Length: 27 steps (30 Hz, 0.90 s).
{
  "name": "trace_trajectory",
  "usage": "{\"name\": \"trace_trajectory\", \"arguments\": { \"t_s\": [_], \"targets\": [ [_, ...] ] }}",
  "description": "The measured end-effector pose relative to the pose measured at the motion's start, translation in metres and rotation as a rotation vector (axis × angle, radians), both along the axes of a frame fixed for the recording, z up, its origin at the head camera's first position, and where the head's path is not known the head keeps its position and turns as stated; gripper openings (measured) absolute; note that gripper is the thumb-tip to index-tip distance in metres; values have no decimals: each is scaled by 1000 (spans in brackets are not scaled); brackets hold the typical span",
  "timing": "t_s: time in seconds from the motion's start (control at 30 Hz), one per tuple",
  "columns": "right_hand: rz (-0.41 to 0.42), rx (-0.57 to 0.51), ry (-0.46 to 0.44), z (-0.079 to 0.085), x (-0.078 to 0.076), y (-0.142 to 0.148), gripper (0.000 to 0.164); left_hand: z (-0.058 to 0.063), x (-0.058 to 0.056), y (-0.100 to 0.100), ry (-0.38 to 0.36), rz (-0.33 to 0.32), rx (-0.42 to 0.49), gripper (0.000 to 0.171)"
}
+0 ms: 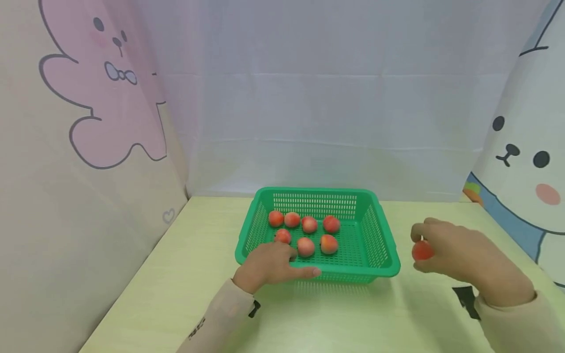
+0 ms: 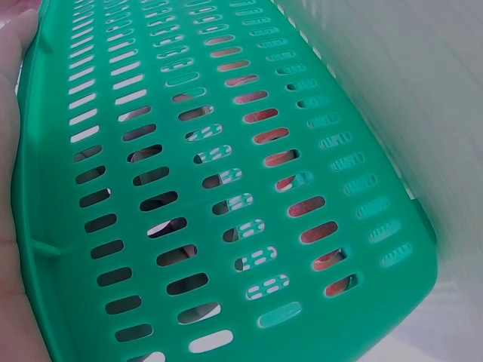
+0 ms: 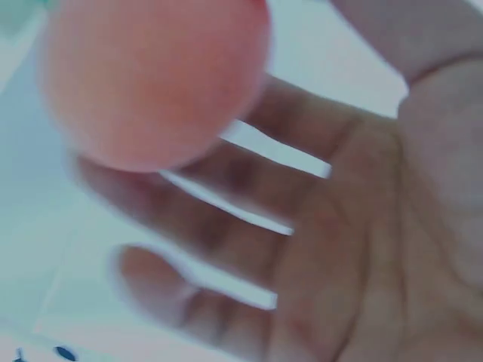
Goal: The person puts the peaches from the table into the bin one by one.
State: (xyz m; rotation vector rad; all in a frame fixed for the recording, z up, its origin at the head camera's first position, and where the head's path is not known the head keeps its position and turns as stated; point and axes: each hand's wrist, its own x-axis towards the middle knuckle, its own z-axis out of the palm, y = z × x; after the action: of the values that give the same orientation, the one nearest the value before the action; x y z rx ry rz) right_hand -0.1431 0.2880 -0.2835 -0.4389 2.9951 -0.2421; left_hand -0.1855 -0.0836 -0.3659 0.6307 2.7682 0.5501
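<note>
A green plastic basket [image 1: 384, 230] with slotted walls stands on the table. Several red-and-yellow peaches [image 1: 328, 244] lie loose on its floor, mostly in the left and middle part. My left hand [image 1: 270, 264] grips the basket's near rim at the left, fingers over the edge and thumb along the outside. The left wrist view shows the basket's slotted outer wall [image 2: 377, 305] close up, with red fruit behind the holes. To the right of the basket, my right hand [image 1: 463, 257] holds one peach [image 3: 155, 83] in its curled fingers, above the table and apart from the basket.
The pale yellow-green table [image 1: 176, 274] reaches back to a white curtain [image 1: 291, 113]. Cloth panels with cartoon animals stand at the left [image 1: 110, 98] and right [image 1: 516, 196]. Part of the basket floor at its right end [image 1: 350, 240] is bare.
</note>
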Motion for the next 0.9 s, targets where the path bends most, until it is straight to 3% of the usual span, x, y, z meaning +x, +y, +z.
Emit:
{"name": "trace_trajectory", "arguments": {
  "t_s": [0.2,0.33,0.57,0.8,0.9],
  "targets": [
    [150,-87,436,26,-3,-30,39,1,1,-1,0,5,6,65],
    [233,-140,553,35,-15,-52,35,0,0,-1,3,2,3,66],
    [271,-170,450,43,-48,-85,31,-1,-1,-1,-5,-6,0,65],
    [265,-269,237,23,-90,-104,28,1,-1,-1,-7,-12,14,65],
    [247,-257,165,12,-107,-111,28,0,-2,0,-9,-7,12,66]
  ]
}}
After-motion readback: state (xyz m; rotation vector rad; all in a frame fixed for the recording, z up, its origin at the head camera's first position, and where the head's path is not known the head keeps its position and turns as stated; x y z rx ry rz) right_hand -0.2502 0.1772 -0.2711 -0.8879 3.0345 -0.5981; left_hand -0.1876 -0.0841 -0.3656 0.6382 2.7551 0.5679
